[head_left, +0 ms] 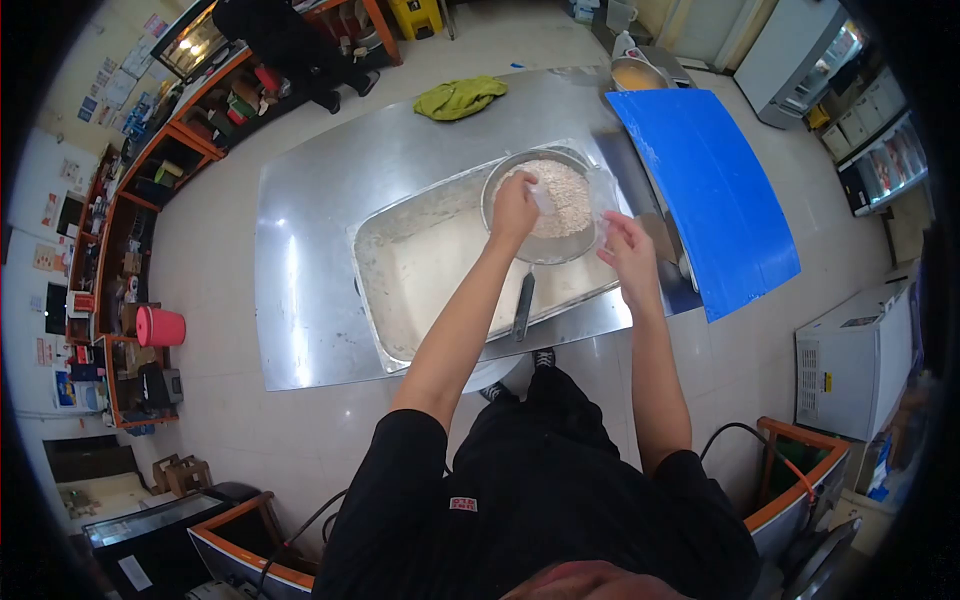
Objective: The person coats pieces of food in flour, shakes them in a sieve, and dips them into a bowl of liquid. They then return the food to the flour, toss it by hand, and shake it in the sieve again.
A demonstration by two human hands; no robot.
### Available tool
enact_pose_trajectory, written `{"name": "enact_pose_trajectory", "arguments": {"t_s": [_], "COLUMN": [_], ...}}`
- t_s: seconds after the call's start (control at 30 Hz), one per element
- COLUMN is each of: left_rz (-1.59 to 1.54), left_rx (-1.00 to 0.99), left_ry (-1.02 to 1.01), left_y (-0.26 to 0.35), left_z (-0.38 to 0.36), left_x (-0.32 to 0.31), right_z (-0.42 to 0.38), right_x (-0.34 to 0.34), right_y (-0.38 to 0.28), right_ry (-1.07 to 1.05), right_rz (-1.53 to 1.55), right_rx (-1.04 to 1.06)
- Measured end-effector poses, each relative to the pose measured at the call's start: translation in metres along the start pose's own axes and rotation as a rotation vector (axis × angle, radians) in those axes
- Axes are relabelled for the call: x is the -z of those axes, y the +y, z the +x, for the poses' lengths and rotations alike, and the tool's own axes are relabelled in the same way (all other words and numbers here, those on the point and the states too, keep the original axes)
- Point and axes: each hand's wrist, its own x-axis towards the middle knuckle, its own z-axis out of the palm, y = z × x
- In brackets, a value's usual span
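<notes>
A round metal sieve (505, 176) with a dark handle rests over the right part of a rectangular metal tub (372, 300). Pale, coarse grainy material (568, 205) lies in the sieve, and whitish matter covers the tub's bottom. My left hand (515, 208) is over the sieve's left side, its fingers closed on a piece of translucent plastic. At the sieve's right edge, my right hand (630, 245) has its fingers partly spread, beside a clear plastic bag (603, 195); whether it grips the bag is unclear.
The tub stands on a steel table (305, 230). A green cloth (460, 98) lies at the table's back. On the right is a blue board (710, 190), with a bowl (637, 75) behind it. Another person (285, 40) stands at the back left near shelves.
</notes>
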Motion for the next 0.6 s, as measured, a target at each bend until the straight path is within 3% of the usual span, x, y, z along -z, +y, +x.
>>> {"name": "enact_pose_trajectory", "arguments": {"t_s": [0.1, 0.23, 0.3, 0.33, 0.4, 0.43, 0.5, 0.6], "left_rz": [-0.008, -0.153, -0.165, -0.021, 0.261, 0.318, 0.42, 0.693], "left_rx": [-0.04, 0.294, 0.418, 0.345, 0.204, 0.224, 0.263, 0.046], "left_ry": [0.077, -0.187, -0.366, -0.262, -0.077, -0.113, -0.187, 0.033], "left_y": [0.012, 0.042, 0.034, 0.028, 0.013, 0.006, -0.003, 0.016], "left_z": [-0.002, -0.014, -0.009, -0.004, 0.002, 0.005, 0.009, -0.015], "left_x": [-0.007, -0.005, -0.005, -0.004, -0.007, -0.007, -0.008, -0.016], "right_z": [0.008, 0.02, 0.026, 0.029, 0.012, -0.001, -0.033, -0.049], "right_x": [0.014, -0.01, -0.025, -0.031, -0.03, -0.028, -0.023, -0.015], "right_y": [0.019, 0.017, 0.007, 0.002, -0.013, -0.018, -0.021, 0.012], "right_ry": [-0.022, -0.249, -0.367, -0.425, -0.335, -0.285, -0.223, -0.144], "right_rz": [-0.042, -0.371, -0.502, -0.569, -0.564, -0.564, -0.234, 0.197], "right_rx": [0.1, 0.373, 0.363, 0.359, 0.486, 0.545, 0.345, -0.143]}}
